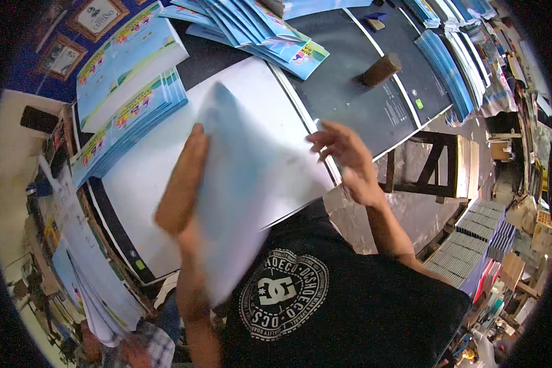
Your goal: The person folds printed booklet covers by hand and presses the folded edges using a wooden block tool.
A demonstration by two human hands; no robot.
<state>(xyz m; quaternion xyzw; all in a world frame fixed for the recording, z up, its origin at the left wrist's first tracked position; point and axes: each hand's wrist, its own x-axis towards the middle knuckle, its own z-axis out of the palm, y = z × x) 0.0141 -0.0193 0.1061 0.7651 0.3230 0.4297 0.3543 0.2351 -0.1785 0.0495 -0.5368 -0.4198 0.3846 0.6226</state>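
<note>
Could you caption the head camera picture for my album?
Left hand against blurred pale-blue paper, right hand open nearby, above a white surface.

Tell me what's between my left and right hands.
In the head view, a blurred blue-and-white paper is between your left hand and right hand, with a white board showing beneath.

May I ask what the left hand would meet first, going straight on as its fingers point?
Probably the pile of blue sheets, beyond the white board, though the left hand's height is unclear.

Printing workshop: broad worktable (pixel 343 52), piled printed sheets (pixel 126 70), wooden stand (pixel 466 165).
</note>
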